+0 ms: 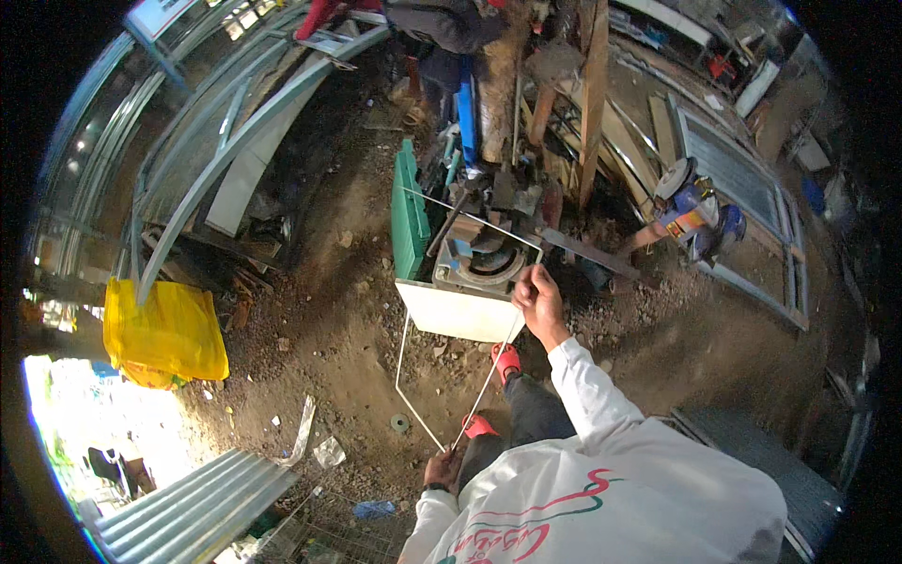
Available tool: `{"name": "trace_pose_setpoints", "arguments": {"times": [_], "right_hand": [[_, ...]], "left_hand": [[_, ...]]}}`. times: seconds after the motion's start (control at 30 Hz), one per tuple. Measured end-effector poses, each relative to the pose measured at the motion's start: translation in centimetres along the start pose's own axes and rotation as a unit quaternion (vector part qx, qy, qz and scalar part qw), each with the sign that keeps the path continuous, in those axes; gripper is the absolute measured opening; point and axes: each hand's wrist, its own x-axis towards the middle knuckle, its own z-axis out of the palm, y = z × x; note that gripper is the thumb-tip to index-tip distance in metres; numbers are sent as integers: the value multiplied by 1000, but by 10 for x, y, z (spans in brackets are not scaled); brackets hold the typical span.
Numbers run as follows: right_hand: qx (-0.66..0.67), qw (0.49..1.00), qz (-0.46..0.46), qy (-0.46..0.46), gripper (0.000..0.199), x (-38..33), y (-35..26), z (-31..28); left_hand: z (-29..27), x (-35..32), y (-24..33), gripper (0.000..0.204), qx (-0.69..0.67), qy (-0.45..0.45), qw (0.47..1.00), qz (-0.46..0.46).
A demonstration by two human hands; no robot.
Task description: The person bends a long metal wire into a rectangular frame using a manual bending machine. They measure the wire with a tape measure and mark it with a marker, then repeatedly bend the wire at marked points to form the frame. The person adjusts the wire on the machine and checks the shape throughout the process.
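Note:
A thin pale rod (487, 383), bent into an angular frame, stretches between my two hands. Its lower corner is in my left hand (443, 466), whose fingers are closed round it near my left shoe. Higher up, my right hand (539, 303) pinches the rod beside a low bench. One length of the rod passes over the bench, above a round, dark metal machine base (490, 263). A pale board (458, 312) forms the bench's near side, and another length of the rod hangs in front of it.
A green panel (407, 211) stands at the bench's left. To the right are a blue-and-yellow tool (693, 224) and a metal-framed panel (742, 169). Timber (594, 103) leans behind. A yellow sheet (164, 329) hangs at left; corrugated metal (197, 508) lies lower left.

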Motion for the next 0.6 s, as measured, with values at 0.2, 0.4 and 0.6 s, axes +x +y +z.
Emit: {"name": "trace_pose_setpoints", "arguments": {"times": [0.2,0.4,0.6], "right_hand": [[-10,997,-9,-70,27,-80,-9,18],[-49,977,-76,-195,27,-164,-52,116],[-9,955,-112,-275,30,-232,-58,209]], "left_hand": [[-48,-100,27,11,126,-43,983,126],[-21,-243,94,23,-43,-77,952,294],[-54,-296,190,35,18,80,791,606]]}}
